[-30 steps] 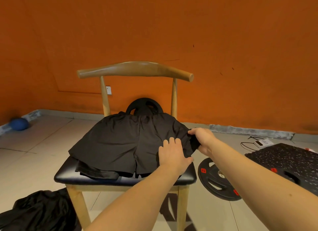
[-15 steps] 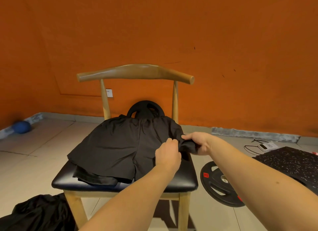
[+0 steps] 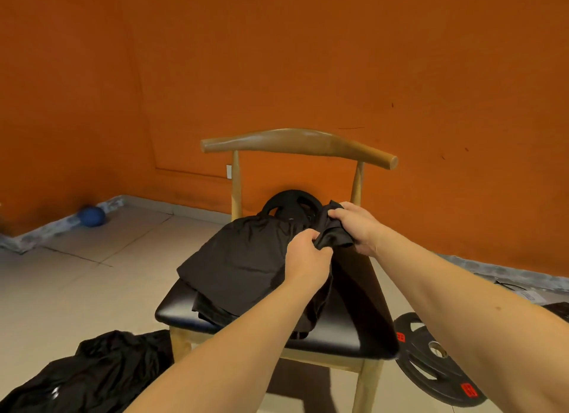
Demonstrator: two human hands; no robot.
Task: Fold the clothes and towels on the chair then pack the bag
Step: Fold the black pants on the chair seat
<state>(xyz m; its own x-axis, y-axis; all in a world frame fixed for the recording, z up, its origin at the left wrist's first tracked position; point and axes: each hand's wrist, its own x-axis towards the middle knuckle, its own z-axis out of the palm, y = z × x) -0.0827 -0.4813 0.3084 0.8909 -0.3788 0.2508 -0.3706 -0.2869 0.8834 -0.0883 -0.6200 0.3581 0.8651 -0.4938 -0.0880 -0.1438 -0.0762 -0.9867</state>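
Roughly, scanning across: black heap point(image 3: 77, 378) on the floor at lower left, near the chair's front leg. Could be a garment or the bag, can't tell. Blue ball point(image 3: 91, 216) sits against the skirting, not relevant.

The black shorts point(image 3: 243, 258) lie spread over the padded seat of the chair point(image 3: 295, 140), waist end apparently toward the backrest. Another dark layer pokes out under them at the front-left edge. At mid-seat the left hand point(image 3: 308, 258) is curled round a bunch of the shorts' right-side fabric. Just beside it the right hand point(image 3: 354, 225) pinches the same bunch with fingers and thumb, raised off the seat toward the back-right post.

Handling, my read: thin, light, limp fabric with a slight sheen, probably slick. No stiffness, so it sags wherever it's unsupported and a fold won't stay unless pressed flat. The seat looks smooth, so expect sliding, and the lower layer may drag along.

Better hold: pinch the hem and waistband corners of that side, hands apart along the edge, not bunched mid-panel. Nothing fragile.

One weight plate point(image 3: 286, 201) leans behind the chair, and a second plate point(image 3: 425, 369) lies on the floor at right.
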